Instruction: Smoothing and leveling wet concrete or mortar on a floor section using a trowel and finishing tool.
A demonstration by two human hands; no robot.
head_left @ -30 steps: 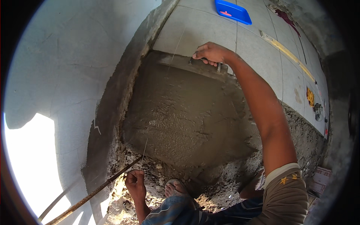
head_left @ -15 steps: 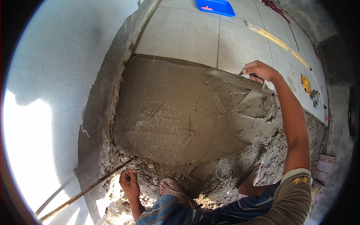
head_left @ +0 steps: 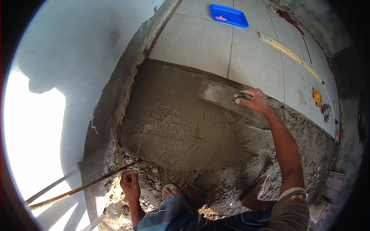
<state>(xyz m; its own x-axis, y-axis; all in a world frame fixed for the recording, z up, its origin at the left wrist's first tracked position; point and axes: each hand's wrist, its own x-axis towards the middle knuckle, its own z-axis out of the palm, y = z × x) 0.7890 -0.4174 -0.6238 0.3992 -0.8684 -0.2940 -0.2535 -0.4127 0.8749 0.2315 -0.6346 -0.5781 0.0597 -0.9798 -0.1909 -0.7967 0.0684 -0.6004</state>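
Note:
My right hand [head_left: 255,101] is closed around the black handle of a long flat plastering trowel [head_left: 216,93]. The blade lies nearly flat on a bed of wet grey mortar [head_left: 165,127], close beside the edge of the laid tiles [head_left: 192,42]; its right end blurs into the mortar. Low on the left, the fingers of my left hand [head_left: 130,184] pinch a thin pale string [head_left: 137,154]. The string rises from them over the near edge of the mortar, and only parts of it show.
A rusty rod [head_left: 83,191] slants from the lower left to beside my left hand, along the wall [head_left: 81,50]. On the tiles lie a blue tray [head_left: 239,20], a long yellowish bar [head_left: 291,53] and a yellow cloth [head_left: 317,98]. Rough rubble [head_left: 154,181] surrounds my sandalled feet.
My right hand has drawn the trowel from the tile edge left and nearer, and its blade now lies flatter on the mortar. The left hand stays pinched on the string. The view has shifted slightly.

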